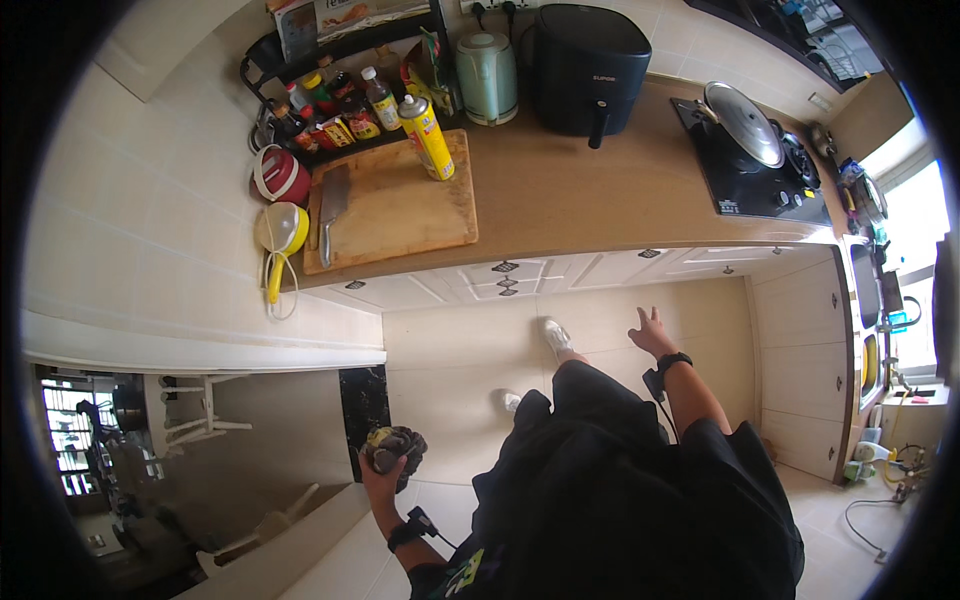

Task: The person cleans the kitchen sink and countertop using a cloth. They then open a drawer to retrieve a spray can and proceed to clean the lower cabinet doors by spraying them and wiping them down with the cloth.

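Note:
My left hand (381, 474) grips a crumpled dark bundle (397, 450), greyish brown with a yellow patch, that looks like a cloth. It is held out to the left, over the black stone threshold (365, 405) on the floor. My right hand (652, 335) hangs in the air in front of the white cabinet doors, holding nothing, with some fingers spread. On the worktop ahead lies a wooden cutting board (405, 206). A cleaver (334, 206) rests flat along its left side, and a yellow spray can (427, 141) stands on its far part.
Behind the board, a black rack (352, 52) holds several sauce bottles. A green kettle (487, 79) and a black Supor air fryer (592, 71) stand beside it. Farther right, a lidded pan (742, 124) sits on the gas hob (750, 191). A yellow-handled pot (283, 229) overhangs the worktop's left end.

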Demonstrator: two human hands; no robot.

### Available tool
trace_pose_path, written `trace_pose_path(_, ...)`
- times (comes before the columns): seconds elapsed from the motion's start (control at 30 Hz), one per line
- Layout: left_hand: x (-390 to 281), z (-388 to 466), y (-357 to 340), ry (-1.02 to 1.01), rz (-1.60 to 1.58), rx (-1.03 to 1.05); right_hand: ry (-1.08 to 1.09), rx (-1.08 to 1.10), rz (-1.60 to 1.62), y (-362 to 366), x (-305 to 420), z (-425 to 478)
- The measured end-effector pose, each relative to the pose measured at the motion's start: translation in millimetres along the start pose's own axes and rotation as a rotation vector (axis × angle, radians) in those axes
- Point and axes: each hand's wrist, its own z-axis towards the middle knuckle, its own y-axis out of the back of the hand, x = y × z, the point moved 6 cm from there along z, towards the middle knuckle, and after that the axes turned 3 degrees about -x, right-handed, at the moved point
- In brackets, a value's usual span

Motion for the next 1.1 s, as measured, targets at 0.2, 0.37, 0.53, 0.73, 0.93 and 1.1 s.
trace_pose_path(0.2, -20.6, -10.4, -21.6, -0.070, 0.044, -0.007, 0.090, -0.077, -0.067, 31.7, -15.3, 54.4)
trace_pose_path(0.37, -52.4, -58.4, -34.3, 0.033, 0.054, -0.066, 0.110, -0.068, -0.137, 63.5, -14.8, 118.5)
trace_pose_path(0.53, -65.5, -116.7, -45.8, 0.151, 0.185, -0.131, 0.315, -0.041, -0.097, 75.5, 7.6, 159.2)
trace_pose_path(0.73, -69.1, -164.8, -63.5, 0.106, 0.119, -0.158, 0.303, -0.009, -0.014, 64.5, 5.7, 172.9)
trace_pose_path(0.93, -94.1, -183.2, -83.8, 0.189, 0.228, -0.115, 0.321, -0.059, 0.009, 58.6, -0.2, 170.1)
trace_pose_path(1.1, -128.5, -168.9, -106.6, 0.067, 0.297, -0.057, 0.308, -0.079, -0.004, 68.9, 2.7, 149.6)
